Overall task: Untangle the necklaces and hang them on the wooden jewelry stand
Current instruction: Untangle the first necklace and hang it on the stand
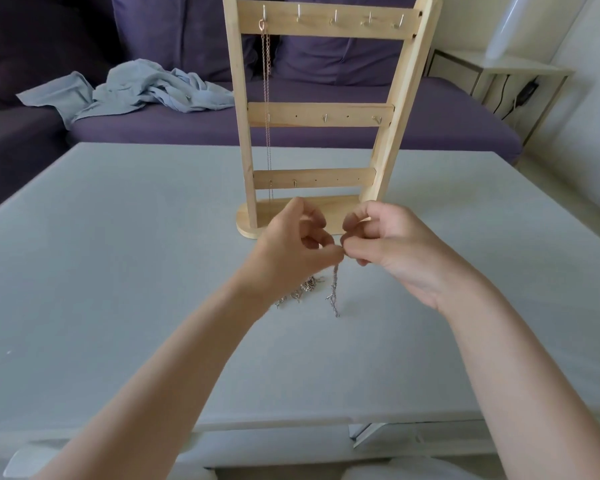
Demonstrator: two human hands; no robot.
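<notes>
The pale worktop (118,271) lies bare to left and right of the arms, its near edge below the forearms. The wooden jewelry stand (321,109) rises just beyond the hands. The left hand (291,247) and right hand (388,247) meet fingertip to fingertip, both pinching a silver necklace (335,292) that dangles twisted to the worktop beside a small tangled heap. A rose-gold chain (266,98) hangs from the stand's top-left hook.

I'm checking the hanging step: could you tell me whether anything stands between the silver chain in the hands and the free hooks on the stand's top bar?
Nothing visible does. Both hands pinch the silver chain just before the wooden stand; the rose-gold necklace takes only the leftmost hook.
</notes>
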